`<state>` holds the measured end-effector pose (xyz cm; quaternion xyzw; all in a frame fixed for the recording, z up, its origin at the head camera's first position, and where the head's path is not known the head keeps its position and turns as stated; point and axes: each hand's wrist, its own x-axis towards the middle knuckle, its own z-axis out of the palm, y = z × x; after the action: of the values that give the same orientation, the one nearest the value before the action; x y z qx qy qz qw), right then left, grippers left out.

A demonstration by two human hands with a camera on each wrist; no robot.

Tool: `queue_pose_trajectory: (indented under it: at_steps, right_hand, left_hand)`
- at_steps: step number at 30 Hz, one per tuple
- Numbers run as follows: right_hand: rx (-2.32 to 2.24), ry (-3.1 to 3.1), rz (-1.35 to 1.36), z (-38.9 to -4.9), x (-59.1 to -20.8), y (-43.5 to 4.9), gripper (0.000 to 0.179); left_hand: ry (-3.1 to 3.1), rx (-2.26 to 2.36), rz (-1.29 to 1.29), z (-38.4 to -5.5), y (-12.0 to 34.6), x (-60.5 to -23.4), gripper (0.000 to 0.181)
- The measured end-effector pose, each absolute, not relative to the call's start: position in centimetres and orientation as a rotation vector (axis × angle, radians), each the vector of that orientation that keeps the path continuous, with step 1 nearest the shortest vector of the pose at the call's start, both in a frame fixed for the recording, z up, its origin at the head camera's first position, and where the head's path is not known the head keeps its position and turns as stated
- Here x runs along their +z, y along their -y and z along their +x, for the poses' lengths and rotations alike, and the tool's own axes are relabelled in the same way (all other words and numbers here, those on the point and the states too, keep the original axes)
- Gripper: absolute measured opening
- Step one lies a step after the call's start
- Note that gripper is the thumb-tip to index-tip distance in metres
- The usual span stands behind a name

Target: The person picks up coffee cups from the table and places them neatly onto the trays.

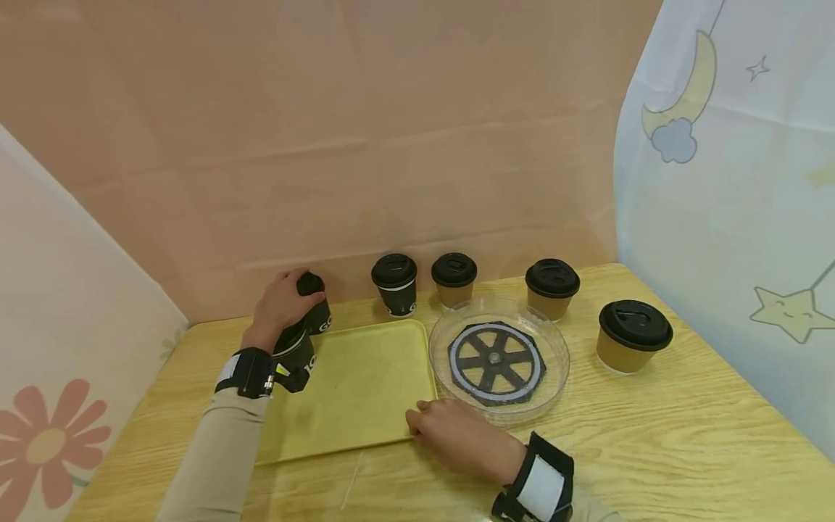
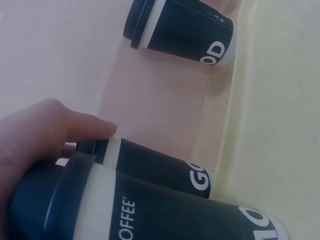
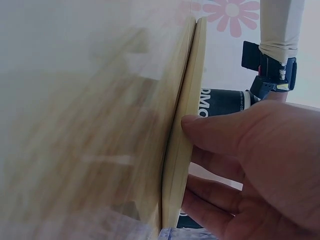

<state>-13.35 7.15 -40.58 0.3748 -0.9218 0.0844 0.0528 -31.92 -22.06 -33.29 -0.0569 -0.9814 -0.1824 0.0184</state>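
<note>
My left hand grips the lid of a black paper coffee cup at the back left, thumb and fingers around its top. A second, larger-looking black coffee cup stands just in front of it, partly hidden under my wrist. Both are by the left side of a yellow tray. In the left wrist view, the held cup shows behind the nearer one. My right hand pinches the tray's near right corner; the right wrist view shows the thumb on the tray's rim.
A round clear dish with a dark spoked disc sits right of the tray. Along the back stand another black cup and a brown cup. Two more brown cups are at the right.
</note>
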Motion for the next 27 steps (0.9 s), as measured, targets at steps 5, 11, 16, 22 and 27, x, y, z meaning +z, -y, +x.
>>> queue_pose_trajectory:
  at_steps: [5,11,16,22,27]
  right_hand:
    - [0.25,2.798,1.144,-13.3,-40.6,-7.2,0.014]
    - [0.234,2.794,1.142,-13.2,-40.6,-7.2,0.013]
    - [0.24,2.799,1.132,-13.2,-40.6,-7.2,0.013]
    - [0.234,2.788,1.136,-13.2,-40.7,-7.3,0.013]
    - [0.236,2.792,1.142,-13.1,-40.7,-7.3,0.015]
  left_hand:
    - [3.046,-0.558,-0.189,-31.8,22.1,-33.1,0.072]
    - [3.033,-0.554,-0.21,-31.7,22.1,-32.6,0.072]
    - [3.011,-0.56,-0.219,-31.6,22.1,-32.1,0.072]
    - [2.989,-0.553,-0.213,-31.2,21.8,-31.6,0.07]
    - [2.962,-0.55,-0.224,-30.7,21.5,-31.1,0.071]
